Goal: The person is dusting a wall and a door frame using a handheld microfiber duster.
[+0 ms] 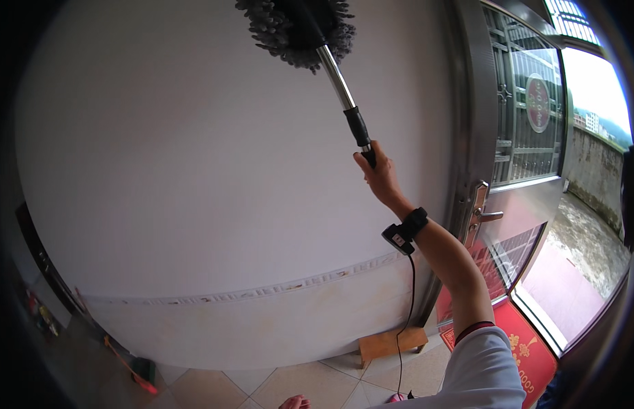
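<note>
My right hand (382, 176) grips the lower end of the black handle of a long duster (337, 76), with my arm raised. The duster has a shiny metal pole and a grey chenille head that reaches the top edge of the view, partly cut off. Behind it is a plain white wall (194, 168); whether the head touches it I cannot tell. A black strapped device (406, 232) with a hanging cable sits on my right wrist. Only the fingers of my left hand (295, 402) show at the bottom edge, low over the floor and apart from the duster.
To the right, a metal door (531, 204) with glass panels stands open onto an outdoor concrete area. A red doormat (531, 347) lies at its threshold. Against the tiled lower wall stands a small wooden bench (393, 343). A broom (143, 383) and green dustpan (143, 368) are at lower left.
</note>
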